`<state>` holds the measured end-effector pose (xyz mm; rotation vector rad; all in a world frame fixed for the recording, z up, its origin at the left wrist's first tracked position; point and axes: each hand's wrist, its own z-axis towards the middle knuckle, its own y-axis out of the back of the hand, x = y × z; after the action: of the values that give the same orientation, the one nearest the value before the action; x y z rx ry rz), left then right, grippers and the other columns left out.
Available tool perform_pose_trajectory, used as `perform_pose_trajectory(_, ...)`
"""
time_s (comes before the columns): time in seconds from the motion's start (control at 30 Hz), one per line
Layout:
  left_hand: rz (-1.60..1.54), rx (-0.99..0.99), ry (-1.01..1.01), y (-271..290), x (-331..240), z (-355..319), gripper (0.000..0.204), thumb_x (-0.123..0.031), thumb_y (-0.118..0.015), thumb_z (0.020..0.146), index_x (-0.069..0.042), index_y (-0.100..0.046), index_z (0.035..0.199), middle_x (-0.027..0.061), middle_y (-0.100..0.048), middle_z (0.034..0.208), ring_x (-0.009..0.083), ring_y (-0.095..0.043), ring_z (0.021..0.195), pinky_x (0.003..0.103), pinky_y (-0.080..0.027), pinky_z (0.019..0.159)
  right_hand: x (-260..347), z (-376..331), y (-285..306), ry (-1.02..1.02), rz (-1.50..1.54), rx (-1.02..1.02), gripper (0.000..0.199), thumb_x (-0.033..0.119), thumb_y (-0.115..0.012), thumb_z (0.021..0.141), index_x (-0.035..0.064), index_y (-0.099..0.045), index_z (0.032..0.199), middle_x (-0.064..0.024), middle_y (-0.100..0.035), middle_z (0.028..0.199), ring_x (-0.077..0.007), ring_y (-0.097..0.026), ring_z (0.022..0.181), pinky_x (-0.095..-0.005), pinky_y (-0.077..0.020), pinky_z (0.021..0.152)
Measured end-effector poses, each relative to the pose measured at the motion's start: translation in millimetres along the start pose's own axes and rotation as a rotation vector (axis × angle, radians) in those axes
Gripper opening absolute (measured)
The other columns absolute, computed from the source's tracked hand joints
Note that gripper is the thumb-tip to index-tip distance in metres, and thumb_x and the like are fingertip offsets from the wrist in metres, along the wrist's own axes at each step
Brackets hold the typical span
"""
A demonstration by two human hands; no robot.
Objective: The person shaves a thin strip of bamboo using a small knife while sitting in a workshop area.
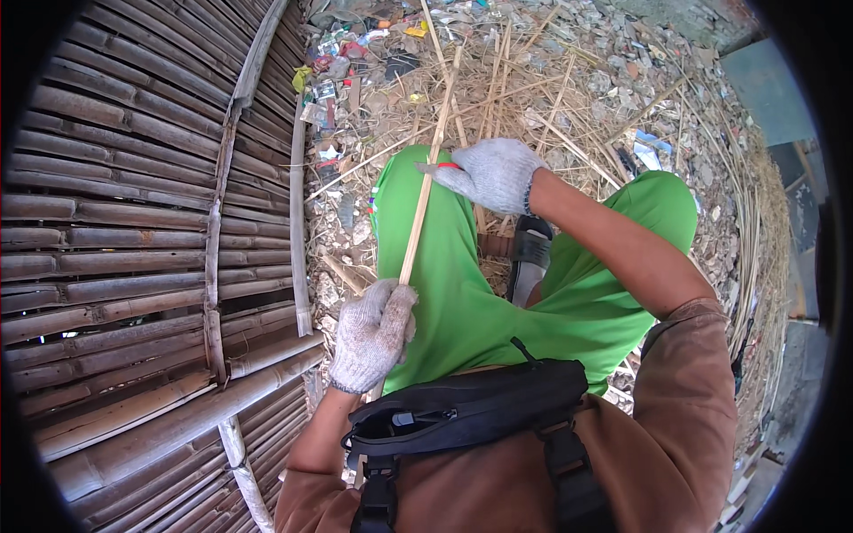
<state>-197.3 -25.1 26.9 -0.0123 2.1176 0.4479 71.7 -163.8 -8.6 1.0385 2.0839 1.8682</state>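
A long, pale bamboo strip [419, 222] slants up and away across my green-trousered left thigh. Its near end is gripped by my left hand [371, 336], which wears a grey knit glove and has its fingers closed around it. My right hand [499, 175], gloved the same way, is closed on a small knife [426, 167]. A bit of red shows where the knife meets the glove; the rest of its handle is hidden. The blade lies across the strip above my left knee and appears to touch it.
A bamboo-slat wall [133, 235] runs along my left side. Ahead, bamboo strips and shavings [498, 80] cover the ground, with coloured litter [346, 53] at the far left. A black bag [471, 409] hangs at my waist. Below my right forearm is a dark sandal [531, 253].
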Motion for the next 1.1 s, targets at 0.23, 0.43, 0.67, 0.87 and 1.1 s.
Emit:
perform_pose_trajectory(0.23,-0.054,-0.041,0.032,2.0,4.3,-17.3,0.033,-0.032,-0.059,0.110,-0.001,-0.068,0.107,0.0025,-0.059,0.063,0.0099,-0.051,0.043,0.028,-0.042,0.041,3.6,-0.4,1.0,0.001,-0.003,0.014,0.080,0.073,-0.034,0.108,0.0051,-0.077,0.099,-0.0263,-0.076,0.096,-0.0470,-0.074,0.092,-0.0587,-0.0581,0.085)
perform_pose_trajectory(0.43,0.017,-0.025,-0.072,10.0,19.3,-33.7,0.029,-0.029,-0.059,0.111,-0.002,-0.071,0.109,0.0036,-0.063,0.062,0.0100,-0.056,0.050,0.029,-0.046,0.049,-3.5,-0.5,-3.9,-0.004,0.000,-0.019,0.071,0.068,-0.038,0.109,0.0078,-0.075,0.105,-0.0258,-0.076,0.097,-0.0477,-0.074,0.093,-0.0590,-0.0578,0.085)
perform_pose_trajectory(0.67,-0.022,-0.007,0.008,18.1,17.0,-45.7,0.029,-0.028,-0.059,0.110,-0.003,-0.071,0.106,0.0038,-0.064,0.062,0.0107,-0.057,0.052,0.029,-0.046,0.052,2.0,-2.1,-3.7,-0.010,-0.011,-0.014,0.068,0.066,-0.039,0.110,0.0082,-0.074,0.105,-0.0259,-0.076,0.096,-0.0470,-0.074,0.093,-0.0593,-0.0579,0.084)
perform_pose_trajectory(0.87,-0.025,-0.032,-0.064,20.5,20.2,-55.2,0.028,-0.028,-0.060,0.110,-0.003,-0.070,0.104,0.0044,-0.063,0.061,0.0120,-0.058,0.054,0.031,-0.047,0.054,-0.7,1.4,-7.7,0.028,-0.010,-0.072,0.068,0.066,-0.038,0.110,0.0081,-0.074,0.108,-0.0255,-0.076,0.098,-0.0473,-0.074,0.094,-0.0591,-0.0575,0.085)
perform_pose_trajectory(1.1,-0.190,-0.109,-0.015,46.0,46.5,-82.9,0.027,-0.025,-0.061,0.110,0.000,-0.068,0.101,0.0023,-0.057,0.060,0.0086,-0.051,0.050,0.028,-0.042,0.049,-69.2,12.9,9.1,-0.248,-0.070,-0.121,0.074,0.068,-0.033,0.109,0.0092,-0.078,0.109,-0.0247,-0.077,0.110,-0.0462,-0.074,0.105,-0.0570,-0.0568,0.094)
